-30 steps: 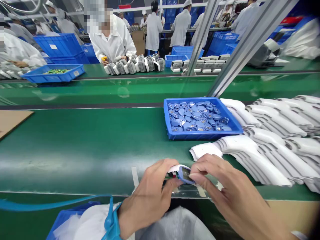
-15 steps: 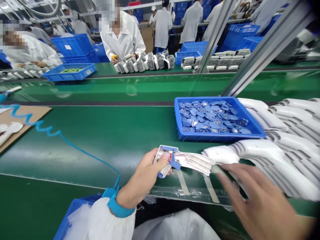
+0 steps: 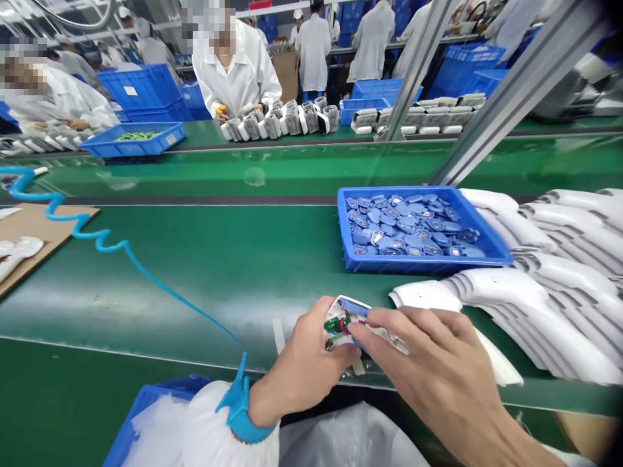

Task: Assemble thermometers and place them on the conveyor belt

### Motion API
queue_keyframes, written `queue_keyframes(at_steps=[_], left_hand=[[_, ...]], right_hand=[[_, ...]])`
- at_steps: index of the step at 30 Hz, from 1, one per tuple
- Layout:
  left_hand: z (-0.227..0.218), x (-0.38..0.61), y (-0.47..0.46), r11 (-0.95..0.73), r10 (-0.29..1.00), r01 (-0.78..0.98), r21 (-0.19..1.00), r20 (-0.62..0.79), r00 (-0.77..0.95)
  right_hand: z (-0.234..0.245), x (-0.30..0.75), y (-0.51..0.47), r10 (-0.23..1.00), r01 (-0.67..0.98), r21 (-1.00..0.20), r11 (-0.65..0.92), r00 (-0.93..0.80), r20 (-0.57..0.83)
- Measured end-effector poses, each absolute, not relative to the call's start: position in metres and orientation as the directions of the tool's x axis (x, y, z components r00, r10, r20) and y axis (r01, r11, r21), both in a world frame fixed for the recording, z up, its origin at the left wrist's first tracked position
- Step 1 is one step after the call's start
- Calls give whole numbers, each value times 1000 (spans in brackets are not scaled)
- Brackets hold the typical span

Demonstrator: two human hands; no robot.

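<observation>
My left hand (image 3: 306, 357) is wrapped round the head end of an open white plastic device housing (image 3: 399, 342), held above the bench's front edge. Inside the head show a green circuit board (image 3: 333, 324), red wires and a blue plastic piece (image 3: 355, 307). My right hand (image 3: 433, 357) reaches in from the right, its thumb and index finger closed at the opening beside the wires. Those fingers hide much of the handle, and what exactly lies between their tips is hard to see. A blue wrist strap (image 3: 246, 415) with a coiled cord circles my left wrist.
A blue tray (image 3: 428, 263) of blue plastic parts stands beyond my hands. Rows of white curved housings (image 3: 506, 285) lie to the right. The coiled blue cord (image 3: 160, 282) crosses the green bench at left towards a cardboard sheet (image 3: 73, 220). Co-workers sit opposite.
My right hand has come left from beside the white housings onto the device. My left hand has shifted right and turned the housing, so the green circuit board now shows.
</observation>
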State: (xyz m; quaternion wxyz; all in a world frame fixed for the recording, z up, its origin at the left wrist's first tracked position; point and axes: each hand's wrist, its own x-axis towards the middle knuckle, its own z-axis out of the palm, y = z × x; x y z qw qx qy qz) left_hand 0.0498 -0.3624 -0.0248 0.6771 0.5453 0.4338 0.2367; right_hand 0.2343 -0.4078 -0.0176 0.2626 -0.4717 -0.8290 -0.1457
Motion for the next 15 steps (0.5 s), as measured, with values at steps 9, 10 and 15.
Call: queue_keyframes(at_steps=[9,10,15], left_hand=[[-32,51,-364,229,818,297,927,-348,457],[-32,51,-363,281,799,255,925,-373,472],[-36,43,-358,399,752,101,911,-389,532]], right_hand=[[-24,226,-402,784,899,-144,413,-270,559],[-24,235,-405,799,911,-197,363,-195,569],[-61,334,-430,814,986,-163,-30,118,568]])
